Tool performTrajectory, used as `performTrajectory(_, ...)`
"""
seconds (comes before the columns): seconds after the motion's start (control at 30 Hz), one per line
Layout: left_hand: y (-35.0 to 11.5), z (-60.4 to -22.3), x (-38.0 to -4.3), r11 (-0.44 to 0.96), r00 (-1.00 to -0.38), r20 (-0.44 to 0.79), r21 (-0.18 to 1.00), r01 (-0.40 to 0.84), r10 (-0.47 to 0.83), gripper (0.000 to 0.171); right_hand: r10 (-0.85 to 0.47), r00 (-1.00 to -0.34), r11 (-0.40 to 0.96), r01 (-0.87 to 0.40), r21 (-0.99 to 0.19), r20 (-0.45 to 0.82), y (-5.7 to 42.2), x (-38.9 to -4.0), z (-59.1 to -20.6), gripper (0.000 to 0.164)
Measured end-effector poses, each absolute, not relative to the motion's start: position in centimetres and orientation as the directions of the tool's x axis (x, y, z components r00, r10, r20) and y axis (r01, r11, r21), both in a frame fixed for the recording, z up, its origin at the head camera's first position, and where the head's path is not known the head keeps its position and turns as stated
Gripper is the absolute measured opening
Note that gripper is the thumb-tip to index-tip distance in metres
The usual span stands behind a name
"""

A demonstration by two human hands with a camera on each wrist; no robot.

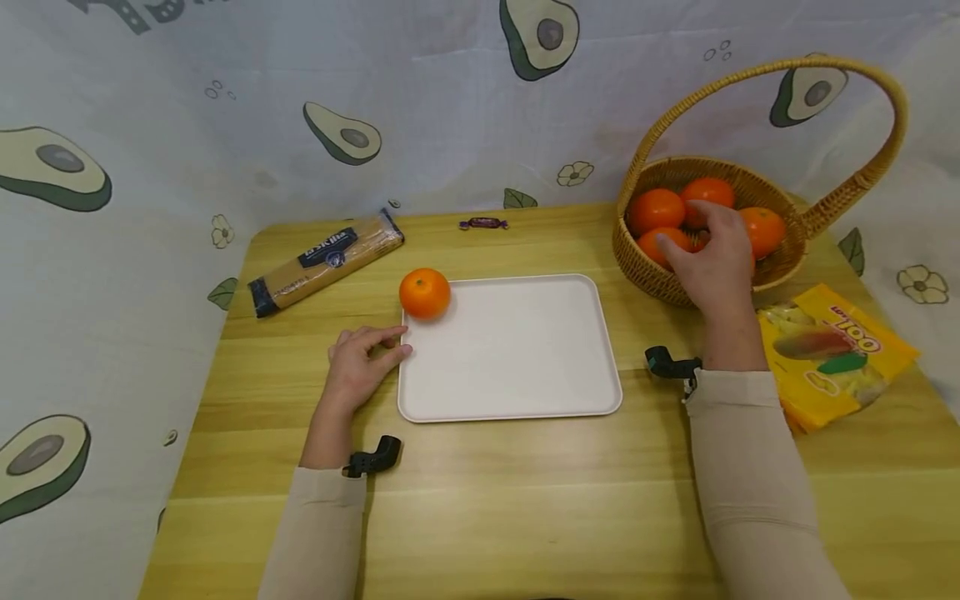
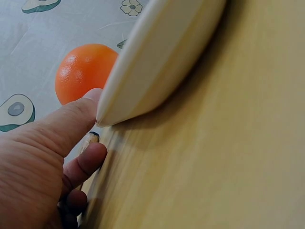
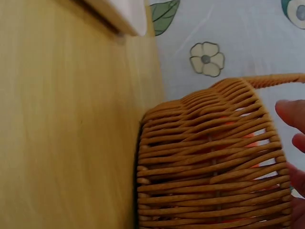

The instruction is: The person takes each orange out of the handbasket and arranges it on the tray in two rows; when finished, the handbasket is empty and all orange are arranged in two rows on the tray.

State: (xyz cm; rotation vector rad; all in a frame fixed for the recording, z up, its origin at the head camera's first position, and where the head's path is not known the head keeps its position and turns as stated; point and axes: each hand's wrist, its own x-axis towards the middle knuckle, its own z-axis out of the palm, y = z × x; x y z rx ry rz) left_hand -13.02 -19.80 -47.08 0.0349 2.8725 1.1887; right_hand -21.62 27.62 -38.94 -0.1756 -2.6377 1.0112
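My left hand point(image 1: 358, 364) is at the left edge of a white rectangular tray point(image 1: 510, 358). In the left wrist view the thumb point(image 2: 88, 102) lies on the tray's rim, with other fingers lower down beside it. An orange point(image 1: 425, 293) sits at the tray's back left corner, just beyond that hand. My right hand point(image 1: 716, 258) reaches over the wicker basket point(image 1: 637, 262), thumb and fingers spread above several oranges point(image 1: 657, 212) inside. Its fingertips overlap the fruit in the head view; the right wrist view shows them apart, past the basket's rim.
A pasta packet point(image 1: 326, 262) lies at the back left, and a small wrapped candy point(image 1: 483, 223) near the back edge. A yellow snack bag point(image 1: 832, 354) lies beside the right forearm. The basket's tall handle point(image 1: 772, 67) arches behind the right hand. Avocado-print cloth point(image 1: 450, 100) hangs behind the table.
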Motion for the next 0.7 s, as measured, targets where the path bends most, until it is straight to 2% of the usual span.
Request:
performTrajectory(0.23, -19.8, -47.1, -13.1, 0.701, -0.999, -0.015, 0.713, 0.011, 0.03, 0.035, 0.102, -0.99, 0.804, 0.023, -0.595, 0.099, 28.2, -23.0, -39.0, 0.073)
performTrajectory(0.7, -19.7, -46.9, -12.9, 0.699, -0.999, -0.042, 0.715, -0.014, 0.022, 0.034, -0.033, -0.999, 0.905, -0.013, -0.425, -0.039, 29.0, -23.9, -37.8, 0.076)
